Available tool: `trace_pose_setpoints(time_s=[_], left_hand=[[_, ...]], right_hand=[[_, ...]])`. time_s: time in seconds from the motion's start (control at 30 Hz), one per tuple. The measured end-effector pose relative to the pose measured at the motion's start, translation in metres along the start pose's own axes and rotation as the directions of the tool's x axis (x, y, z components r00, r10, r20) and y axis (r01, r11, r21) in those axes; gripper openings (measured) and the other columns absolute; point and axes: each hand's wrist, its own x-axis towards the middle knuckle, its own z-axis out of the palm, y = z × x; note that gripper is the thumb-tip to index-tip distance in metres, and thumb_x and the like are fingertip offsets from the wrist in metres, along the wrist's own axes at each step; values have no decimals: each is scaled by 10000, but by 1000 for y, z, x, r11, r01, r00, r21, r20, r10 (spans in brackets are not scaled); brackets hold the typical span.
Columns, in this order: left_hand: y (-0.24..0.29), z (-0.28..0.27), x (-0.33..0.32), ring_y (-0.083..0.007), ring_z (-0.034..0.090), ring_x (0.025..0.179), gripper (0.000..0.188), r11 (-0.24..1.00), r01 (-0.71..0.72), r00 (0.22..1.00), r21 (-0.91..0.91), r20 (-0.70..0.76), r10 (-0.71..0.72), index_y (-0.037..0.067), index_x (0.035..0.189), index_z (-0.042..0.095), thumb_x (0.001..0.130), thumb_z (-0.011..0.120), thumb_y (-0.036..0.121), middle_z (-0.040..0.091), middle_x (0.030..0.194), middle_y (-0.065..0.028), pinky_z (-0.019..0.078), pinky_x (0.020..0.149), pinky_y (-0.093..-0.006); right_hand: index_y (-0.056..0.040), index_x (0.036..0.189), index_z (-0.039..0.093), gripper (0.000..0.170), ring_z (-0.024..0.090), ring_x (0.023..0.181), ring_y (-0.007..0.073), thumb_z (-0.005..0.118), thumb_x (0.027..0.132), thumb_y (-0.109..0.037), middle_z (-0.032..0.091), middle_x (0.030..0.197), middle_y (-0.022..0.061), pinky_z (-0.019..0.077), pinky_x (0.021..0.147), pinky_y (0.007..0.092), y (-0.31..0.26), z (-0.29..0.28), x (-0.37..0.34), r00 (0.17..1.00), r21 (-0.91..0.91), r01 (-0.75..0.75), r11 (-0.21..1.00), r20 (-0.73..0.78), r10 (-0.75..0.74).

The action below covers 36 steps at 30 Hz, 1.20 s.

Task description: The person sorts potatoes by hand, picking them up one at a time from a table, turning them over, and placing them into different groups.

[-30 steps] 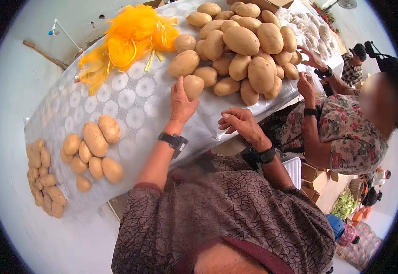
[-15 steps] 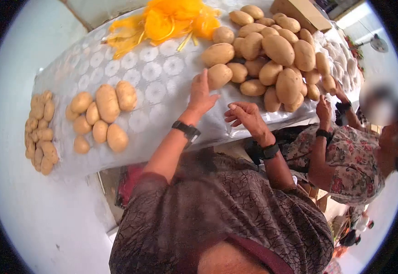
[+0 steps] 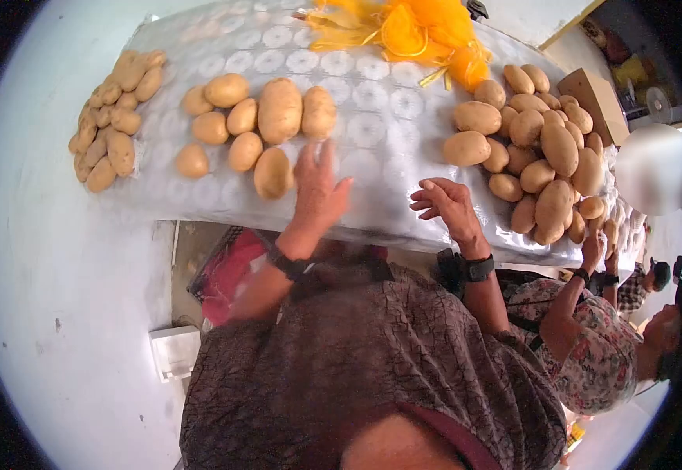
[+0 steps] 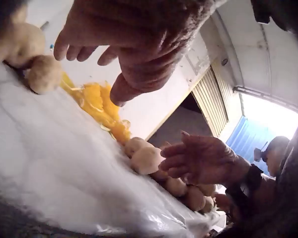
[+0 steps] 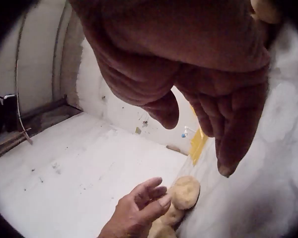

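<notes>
In the head view, my left hand (image 3: 317,192) reaches over the table just right of a small group of potatoes, its fingertips by an oblong potato (image 3: 319,112) and its side near a round one (image 3: 274,173). The left wrist view shows that hand (image 4: 139,44) with its fingers spread and nothing in them. My right hand (image 3: 454,210) hovers above the table's near edge, left of a large potato pile (image 3: 525,160), fingers loosely bent and empty. The right wrist view has it (image 5: 188,64) large in front, with the left hand (image 5: 136,210) beside a potato (image 5: 185,192).
Another potato cluster (image 3: 110,117) lies at the far left of the patterned table cover (image 3: 372,129). Orange mesh bags (image 3: 415,35) lie at the back, a cardboard box (image 3: 594,102) behind the large pile. Another person's hands (image 3: 594,249) are at the right.
My left hand has left the potato at the edge of the large pile and moved left to the small group. The head view has swung left; my right hand stays loosely bent and empty.
</notes>
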Motion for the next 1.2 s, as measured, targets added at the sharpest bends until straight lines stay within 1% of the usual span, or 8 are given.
trace_pose_setpoints(time_s=[0.1, 0.4, 0.63, 0.87, 0.93, 0.97, 1.03, 1.2], left_hand=[[-30, -14, -19, -454, 329, 1277, 798, 964, 117, 991, 240, -95, -97, -5, 1376, 356, 712, 763, 172, 332, 1380, -268, 286, 1038, -537], [-63, -22, -26, -454, 339, 1266, 879, 892, 340, 940, 299, -94, -327, 49, 1414, 321, 686, 797, 176, 315, 1384, -241, 312, 1026, -535], [-80, -14, -32, -462, 356, 1239, 874, 917, 273, 960, 292, -139, -242, 40, 1413, 320, 684, 789, 151, 303, 1356, -283, 325, 1030, -522], [-95, -13, -34, -415, 461, 1158, 670, 919, 274, 931, -284, -162, -328, 40, 1376, 364, 802, 675, 187, 437, 1272, -231, 384, 983, -510], [-72, -34, -28, -382, 495, 1160, 580, 30, 377, 819, -926, 318, -478, 36, 1364, 390, 893, 595, 305, 482, 1294, -183, 434, 931, -487], [-67, -38, -26, -382, 495, 1160, 580, 31, 377, 819, -926, 318, -478, 36, 1364, 390, 893, 595, 305, 482, 1294, -183, 434, 931, -487], [-57, -46, -19, -385, 499, 1186, 592, -386, 405, 867, -829, 482, -124, 36, 1377, 390, 937, 518, 412, 473, 1350, -167, 467, 884, -464], [-6, -53, 3, -423, 465, 1212, 736, -496, 493, 844, -715, 531, 75, 41, 1441, 302, 901, 565, 467, 394, 1405, -262, 487, 848, -448]], right_hand=[[84, 1120, 581, 454, 688, 835, 249, 568, 941, -333, 675, 947, 197, 562, 652, 315, -5, 19, 9, 1000, -11, -1, 1000, 29, 1], [68, 1121, 593, 392, 682, 821, 216, 555, 951, -283, 677, 938, 169, 563, 644, 310, 9, 43, 9, 990, -92, 2, 996, 139, 11], [63, 1088, 615, 380, 679, 803, 212, 553, 947, -285, 677, 924, 160, 563, 642, 308, 19, 36, -2, 994, -83, 1, 997, 105, 7], [87, 1098, 600, 455, 682, 816, 235, 576, 935, -337, 675, 929, 185, 568, 643, 321, 21, 25, -1, 998, -49, -34, 998, 47, 37], [90, 1118, 588, 497, 682, 826, 245, 572, 932, -370, 674, 939, 193, 568, 648, 322, 13, 24, -3, 998, -39, -35, 999, 58, 37], [94, 1138, 575, 539, 683, 837, 255, 568, 930, -403, 673, 948, 202, 568, 654, 324, 8, 24, -5, 997, -30, -34, 999, 69, 36], [98, 1163, 559, 558, 683, 840, 258, 566, 928, -408, 669, 963, 204, 567, 657, 327, -2, 23, -8, 995, 2, 10, 1000, 94, -10], [102, 1334, 399, 754, 661, 970, 291, 560, 912, -503, 616, 1124, 256, 559, 757, 333, -30, 20, -18, 966, 24, 140, 990, 215, -142]])
